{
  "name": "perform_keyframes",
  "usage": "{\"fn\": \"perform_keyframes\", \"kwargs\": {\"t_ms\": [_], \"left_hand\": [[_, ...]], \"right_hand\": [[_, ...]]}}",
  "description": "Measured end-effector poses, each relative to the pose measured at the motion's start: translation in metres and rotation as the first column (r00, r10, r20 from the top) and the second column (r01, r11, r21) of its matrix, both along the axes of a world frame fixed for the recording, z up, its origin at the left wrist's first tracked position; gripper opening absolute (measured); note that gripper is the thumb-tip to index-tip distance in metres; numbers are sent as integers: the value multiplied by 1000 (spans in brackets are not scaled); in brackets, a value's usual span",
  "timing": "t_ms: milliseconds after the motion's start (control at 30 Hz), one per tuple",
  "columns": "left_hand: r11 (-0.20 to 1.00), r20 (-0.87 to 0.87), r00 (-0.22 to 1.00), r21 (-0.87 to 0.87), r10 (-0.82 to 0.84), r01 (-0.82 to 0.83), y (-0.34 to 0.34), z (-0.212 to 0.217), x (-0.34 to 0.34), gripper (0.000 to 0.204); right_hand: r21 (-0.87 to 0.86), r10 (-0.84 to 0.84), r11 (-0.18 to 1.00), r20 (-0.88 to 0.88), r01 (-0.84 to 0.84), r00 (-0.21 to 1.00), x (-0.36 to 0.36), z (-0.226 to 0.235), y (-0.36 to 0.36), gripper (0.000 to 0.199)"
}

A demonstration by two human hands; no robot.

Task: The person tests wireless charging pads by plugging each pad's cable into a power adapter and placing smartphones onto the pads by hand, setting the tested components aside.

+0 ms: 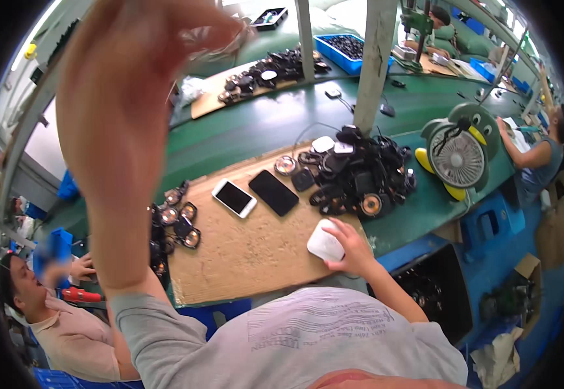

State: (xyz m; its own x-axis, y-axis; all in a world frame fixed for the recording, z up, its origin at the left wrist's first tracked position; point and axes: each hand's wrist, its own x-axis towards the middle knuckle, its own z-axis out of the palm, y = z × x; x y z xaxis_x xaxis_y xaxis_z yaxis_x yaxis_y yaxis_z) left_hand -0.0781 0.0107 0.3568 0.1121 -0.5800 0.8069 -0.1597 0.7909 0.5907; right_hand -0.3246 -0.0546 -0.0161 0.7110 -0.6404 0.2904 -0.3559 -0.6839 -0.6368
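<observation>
My right hand point(354, 251) is closed on a white rounded-square piece point(324, 241) at the right front edge of a brown board point(230, 272). Raised close to the camera, my left hand point(145, 45) fills the upper left; its fingers are blurred and partly cut off, so whether they hold anything is unclear. Farther back on the board lie a white-framed phone point(234, 198) and a black phone point(273, 192), side by side. Beyond my right hand is a heap of black cabled parts point(360, 172), some with copper-coloured coils. A round coil piece point(286, 166) sits at its left edge.
More coil parts point(181, 220) lie at the board's left edge. A green bird-shaped fan point(457, 155) stands to the right, past a metal post point(374, 65). Across the green bench point(230, 146) are another heap and a blue tray point(343, 52). A co-worker point(68, 324) sits at left.
</observation>
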Motion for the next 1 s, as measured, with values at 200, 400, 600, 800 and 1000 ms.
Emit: {"fn": "perform_keyframes", "kwargs": {"t_ms": [200,400,600,800,1000], "left_hand": [[975,-89,992,-209,-95,75,53,-43,-18,27],[859,-75,979,-496,-190,129,97,-78,-60,33],[642,-5,969,-750,-247,159,147,-87,-38,40],[485,10,997,-873,-75,46,209,-135,-22,40],[178,-70,973,-978,218,-110,168,-154,-66,38]], "right_hand": [[-39,-3,999,44,5,999,1,5,1,82],[-29,-35,999,-6,35,999,4,0,5,79],[-92,-49,995,-29,46,998,4,0,4,79],[-99,-46,994,8,46,999,1,0,2,78],[-94,-16,995,39,20,999,5,2,6,77]]}}
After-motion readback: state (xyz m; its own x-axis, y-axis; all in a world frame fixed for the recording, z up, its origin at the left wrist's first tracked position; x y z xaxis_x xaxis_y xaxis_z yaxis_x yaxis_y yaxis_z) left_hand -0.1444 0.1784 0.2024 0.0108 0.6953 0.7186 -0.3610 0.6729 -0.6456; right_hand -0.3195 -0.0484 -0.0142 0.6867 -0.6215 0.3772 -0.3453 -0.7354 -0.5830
